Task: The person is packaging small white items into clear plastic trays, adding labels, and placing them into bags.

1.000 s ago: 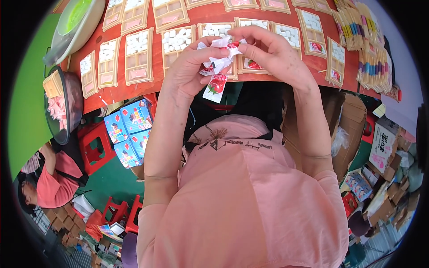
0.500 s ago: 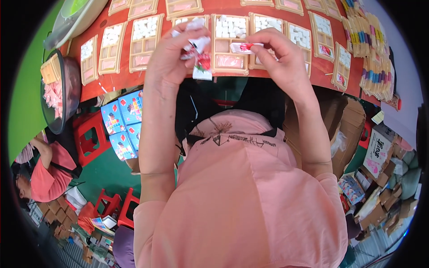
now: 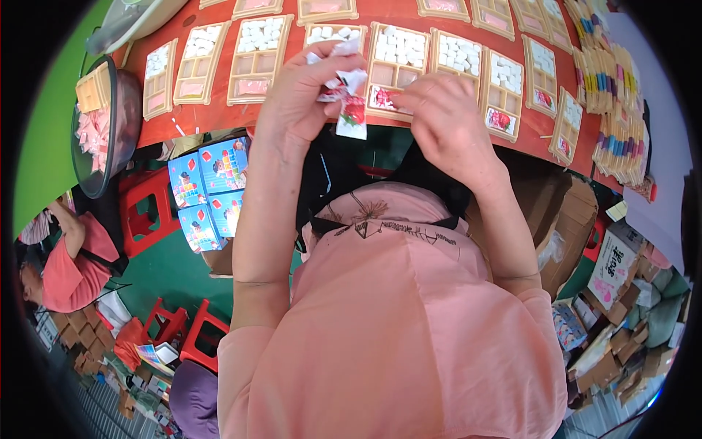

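My left hand [image 3: 296,91] is raised over the table's near edge, closed around several small white sachets [image 3: 353,117] printed with red strawberries; one hangs down below its fingers. My right hand [image 3: 450,124] is over a beige compartment tray [image 3: 371,58]. Its thumb and fingertips pinch the right end of a strawberry sachet [image 3: 382,97], which lies in that tray's near compartment. White marshmallow-like pieces [image 3: 398,47] fill the far compartment. Just right of it is a similar tray [image 3: 434,55], partly covered by my right hand. Another tray at its right has a strawberry sachet [image 3: 501,120] in its near compartment.
More trays stand in rows on the red table [image 3: 227,117]. Bundled beige sticks [image 3: 618,143] are piled at the right. A dark-rimmed tub [image 3: 111,139] of pink packets is at the left, near blue printed boxes [image 3: 199,186], red stools [image 3: 150,205] and a person in pink [image 3: 77,256].
My right hand has brought its sachet down into the middle tray's near compartment. My left hand still holds its sachets. The whole view has shifted slightly.
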`<act>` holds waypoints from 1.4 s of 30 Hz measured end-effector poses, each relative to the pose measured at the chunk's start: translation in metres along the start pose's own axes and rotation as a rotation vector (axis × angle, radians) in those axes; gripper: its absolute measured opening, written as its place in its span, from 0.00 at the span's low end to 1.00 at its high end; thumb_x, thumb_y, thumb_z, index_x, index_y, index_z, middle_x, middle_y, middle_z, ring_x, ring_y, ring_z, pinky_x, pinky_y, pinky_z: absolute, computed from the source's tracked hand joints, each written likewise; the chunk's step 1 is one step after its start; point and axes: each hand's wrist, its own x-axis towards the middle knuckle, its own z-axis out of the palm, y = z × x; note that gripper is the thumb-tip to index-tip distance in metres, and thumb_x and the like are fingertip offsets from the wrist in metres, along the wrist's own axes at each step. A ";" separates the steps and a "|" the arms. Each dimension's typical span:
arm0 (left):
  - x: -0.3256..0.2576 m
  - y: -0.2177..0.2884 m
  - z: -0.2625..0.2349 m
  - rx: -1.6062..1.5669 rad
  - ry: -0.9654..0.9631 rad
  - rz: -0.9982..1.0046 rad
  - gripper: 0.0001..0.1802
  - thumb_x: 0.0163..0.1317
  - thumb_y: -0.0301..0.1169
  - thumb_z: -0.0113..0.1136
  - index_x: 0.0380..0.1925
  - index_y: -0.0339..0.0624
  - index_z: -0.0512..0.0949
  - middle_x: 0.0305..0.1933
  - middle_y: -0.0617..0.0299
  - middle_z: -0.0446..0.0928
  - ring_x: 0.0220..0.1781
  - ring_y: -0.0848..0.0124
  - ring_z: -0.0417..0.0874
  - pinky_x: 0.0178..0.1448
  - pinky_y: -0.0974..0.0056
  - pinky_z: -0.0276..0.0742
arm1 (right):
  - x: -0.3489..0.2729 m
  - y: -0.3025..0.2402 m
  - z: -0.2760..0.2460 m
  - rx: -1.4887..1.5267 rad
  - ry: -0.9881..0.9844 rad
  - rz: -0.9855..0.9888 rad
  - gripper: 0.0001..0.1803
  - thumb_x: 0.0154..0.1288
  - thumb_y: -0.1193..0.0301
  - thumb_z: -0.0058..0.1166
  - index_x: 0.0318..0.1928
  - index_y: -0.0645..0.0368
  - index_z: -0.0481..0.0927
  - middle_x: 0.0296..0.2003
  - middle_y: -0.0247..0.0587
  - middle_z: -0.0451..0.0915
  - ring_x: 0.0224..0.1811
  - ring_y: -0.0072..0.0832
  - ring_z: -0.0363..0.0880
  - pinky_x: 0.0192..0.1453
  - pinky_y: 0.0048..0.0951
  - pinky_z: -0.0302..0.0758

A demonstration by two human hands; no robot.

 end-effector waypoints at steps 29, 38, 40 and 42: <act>-0.008 0.036 -0.056 0.028 0.124 0.224 0.19 0.57 0.27 0.68 0.49 0.35 0.78 0.38 0.57 0.85 0.32 0.76 0.85 0.14 0.77 0.60 | 0.046 -0.008 0.051 0.052 0.091 -0.230 0.11 0.53 0.79 0.63 0.39 0.60 0.79 0.40 0.41 0.79 0.41 0.39 0.81 0.41 0.35 0.78; -0.021 0.029 -0.047 0.042 0.088 0.096 0.10 0.58 0.26 0.67 0.40 0.38 0.83 0.31 0.61 0.83 0.23 0.79 0.81 0.13 0.77 0.58 | 0.057 -0.014 0.037 0.107 -0.055 -0.081 0.16 0.60 0.80 0.54 0.50 0.58 0.81 0.50 0.43 0.76 0.44 0.36 0.79 0.44 0.33 0.77; -0.019 0.026 -0.049 0.000 -0.023 0.034 0.10 0.57 0.25 0.66 0.40 0.38 0.82 0.30 0.60 0.83 0.23 0.78 0.81 0.13 0.76 0.59 | 0.073 -0.017 0.032 0.390 0.072 0.206 0.15 0.66 0.80 0.50 0.52 0.59 0.80 0.51 0.42 0.76 0.45 0.30 0.78 0.44 0.27 0.76; -0.016 0.023 -0.052 -0.051 -0.119 0.024 0.10 0.57 0.25 0.65 0.39 0.37 0.82 0.30 0.58 0.82 0.22 0.77 0.81 0.12 0.76 0.59 | 0.084 -0.020 0.029 0.596 0.026 0.386 0.13 0.71 0.79 0.48 0.53 0.59 0.80 0.51 0.38 0.77 0.46 0.23 0.77 0.46 0.23 0.74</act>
